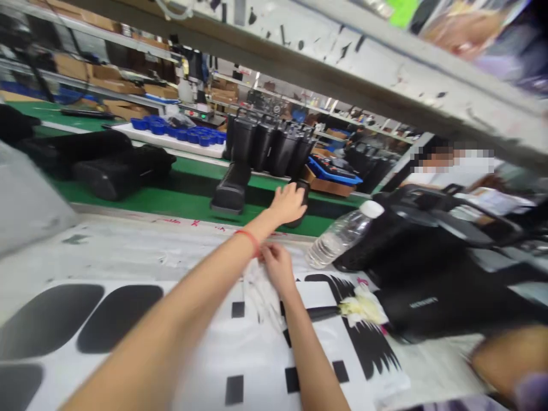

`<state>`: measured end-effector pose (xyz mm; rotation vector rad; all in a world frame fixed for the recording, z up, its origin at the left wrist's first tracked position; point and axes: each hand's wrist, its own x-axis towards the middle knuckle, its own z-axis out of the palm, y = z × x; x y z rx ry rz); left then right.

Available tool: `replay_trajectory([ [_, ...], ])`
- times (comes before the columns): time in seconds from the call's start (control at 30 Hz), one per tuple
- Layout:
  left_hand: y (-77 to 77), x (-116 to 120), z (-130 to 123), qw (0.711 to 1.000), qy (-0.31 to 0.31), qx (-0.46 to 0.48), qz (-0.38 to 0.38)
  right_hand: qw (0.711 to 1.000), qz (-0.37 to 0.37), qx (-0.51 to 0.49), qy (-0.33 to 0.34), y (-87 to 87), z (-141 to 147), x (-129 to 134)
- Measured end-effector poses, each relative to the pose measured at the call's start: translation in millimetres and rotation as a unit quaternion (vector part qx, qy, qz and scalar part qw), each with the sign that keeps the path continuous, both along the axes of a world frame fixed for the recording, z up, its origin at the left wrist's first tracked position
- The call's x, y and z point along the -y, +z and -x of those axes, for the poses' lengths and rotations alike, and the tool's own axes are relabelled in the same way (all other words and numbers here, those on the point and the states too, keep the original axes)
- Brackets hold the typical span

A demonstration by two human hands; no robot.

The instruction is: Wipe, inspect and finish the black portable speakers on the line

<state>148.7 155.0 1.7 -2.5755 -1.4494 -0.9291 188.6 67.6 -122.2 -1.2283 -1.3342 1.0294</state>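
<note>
My left hand (289, 204), with a red band at the wrist, reaches across to a black casing (302, 214) on the green conveyor belt. Its fingers are closed over the casing's upper part, and the hand hides much of it. Behind and below that wrist, my right hand (276, 264) is closed on a crumpled white cloth (263, 294), which hangs over the bench. Another black casing (231, 188) lies on the belt left of my left hand. Under my forearms are white sheets (205, 365) with black die-cut shapes (122, 317).
A clear bottle (338, 237) with a white cap leans beside a large black case (422, 274). Several tall black housings (269, 142) and blue caps (188, 132) stand beyond the belt. A white shelf beam (342, 63) crosses overhead. A person (454, 168) is at the right.
</note>
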Motion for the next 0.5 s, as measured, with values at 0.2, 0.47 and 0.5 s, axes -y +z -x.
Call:
replay_trajectory([
  [0.2,-47.7,39.4,91.3,0.985,-0.15,0.047,-0.064,0.998,0.015,-0.012,-0.064,12.2,-4.4,0.7],
  [0.47,-123.0,117.9,138.1,0.961,-0.273,0.015,-0.038,0.991,0.007,-0.047,-0.123,32.2,2.1,-2.6],
  [0.5,-128.1,124.0,139.5,0.958,-0.285,0.015,-0.039,0.992,-0.012,-0.039,-0.124,41.5,0.5,2.7],
])
